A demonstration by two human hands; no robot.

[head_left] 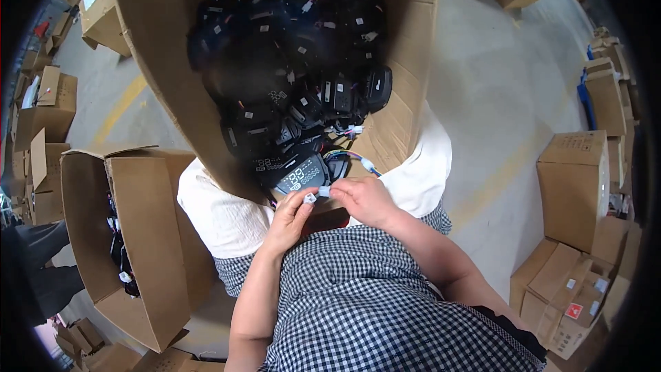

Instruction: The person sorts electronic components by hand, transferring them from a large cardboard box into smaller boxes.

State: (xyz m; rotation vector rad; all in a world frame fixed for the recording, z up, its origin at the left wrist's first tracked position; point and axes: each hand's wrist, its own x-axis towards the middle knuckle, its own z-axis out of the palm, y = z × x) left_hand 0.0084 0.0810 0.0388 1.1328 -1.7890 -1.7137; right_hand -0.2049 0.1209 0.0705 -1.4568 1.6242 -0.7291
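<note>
At the near edge of a large open cardboard box (406, 62), my two hands work close together over my lap. My left hand (286, 222) is closed in a pinch on a small white plug connector (310, 198). Right beside it, my right hand (366, 201) pinches a second pale connector (323, 191); whether the two are joined I cannot tell. Just beyond the fingers lies a dark display unit (303, 173) with light segment markings. Coloured wires (354, 156) run near it to another white connector (368, 165). My fingertips partly hide the held pieces.
Many black electronic units (289, 55) with small labels are heaped inside the box. Left of me stands another open carton (148, 234) holding dark parts with white plugs. Cartons (571, 186) are stacked at the right. Another person's dark-clothed leg (48, 269) shows at far left.
</note>
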